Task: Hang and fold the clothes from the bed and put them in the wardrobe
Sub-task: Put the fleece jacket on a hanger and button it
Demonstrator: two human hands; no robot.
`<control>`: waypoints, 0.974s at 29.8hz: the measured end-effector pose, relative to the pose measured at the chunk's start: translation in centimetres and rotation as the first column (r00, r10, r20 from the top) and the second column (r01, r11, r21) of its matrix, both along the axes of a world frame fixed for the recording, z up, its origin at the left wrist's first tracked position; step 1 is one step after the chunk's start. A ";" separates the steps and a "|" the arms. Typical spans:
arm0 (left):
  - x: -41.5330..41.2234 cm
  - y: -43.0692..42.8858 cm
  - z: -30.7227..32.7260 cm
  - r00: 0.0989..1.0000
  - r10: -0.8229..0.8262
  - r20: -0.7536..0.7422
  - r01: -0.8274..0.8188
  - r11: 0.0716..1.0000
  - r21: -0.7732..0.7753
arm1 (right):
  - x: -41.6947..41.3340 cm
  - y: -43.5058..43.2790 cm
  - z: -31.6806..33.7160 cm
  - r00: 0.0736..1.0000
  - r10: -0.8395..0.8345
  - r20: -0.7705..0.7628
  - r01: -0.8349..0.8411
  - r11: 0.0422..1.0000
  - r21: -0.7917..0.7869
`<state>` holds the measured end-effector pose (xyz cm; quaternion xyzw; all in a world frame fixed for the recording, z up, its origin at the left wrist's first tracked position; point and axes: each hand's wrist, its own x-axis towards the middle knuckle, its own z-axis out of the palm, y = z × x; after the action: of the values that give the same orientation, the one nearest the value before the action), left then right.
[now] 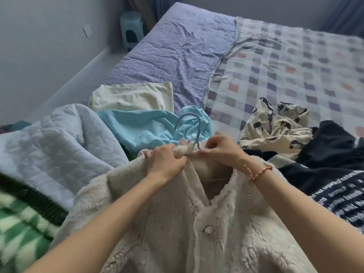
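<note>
A cream fleece jacket (177, 223) lies open-fronted on the bed in front of me, a round button on its front edge. My left hand (167, 160) grips the jacket's collar near the neck. Just to its right, my right hand (218, 149) pinches the wire base of a blue hanger (189, 123), whose hook rises above both hands. The hanger's arms are hidden inside the jacket.
Other clothes lie around: a light-blue garment (141, 127), a cream folded piece (130, 96), a pale quilted jacket (51, 138), a green-white knit (21, 219), a cream printed garment (279, 127), a black printed top (325, 168). A checked blanket (295, 62) covers the bed's right; a stool (131, 28) stands far left.
</note>
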<state>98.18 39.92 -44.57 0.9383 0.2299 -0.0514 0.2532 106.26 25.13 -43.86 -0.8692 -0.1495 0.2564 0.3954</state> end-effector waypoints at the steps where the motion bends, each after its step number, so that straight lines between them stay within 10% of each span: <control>1: -0.8 -0.1 1.5 0.998 -0.032 0.044 0.032 0.999 0.004 | -0.2 -0.8 1.8 1.000 0.001 0.026 -0.001 1.000 0.025; 14: -14.2 -2.1 18.2 0.909 -0.416 0.041 0.416 0.910 0.011 | -11.7 -8.6 20.3 0.967 0.190 0.172 -0.191 0.982 -0.013; 25: -26.0 -4.7 34.3 0.923 -0.296 0.245 0.192 0.908 0.373 | -23.2 -7.4 37.8 0.848 0.526 0.070 -0.530 0.845 0.071; 29: -30.2 -4.6 38.8 0.937 -0.256 0.239 0.202 0.952 0.229 | -28.1 -7.3 41.5 0.835 0.536 0.126 -0.547 0.833 0.081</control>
<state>68.00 35.33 -5.77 0.9778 0.0866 0.0693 0.1778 78.13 17.87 -2.33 -0.7788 -0.4232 0.3061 0.3474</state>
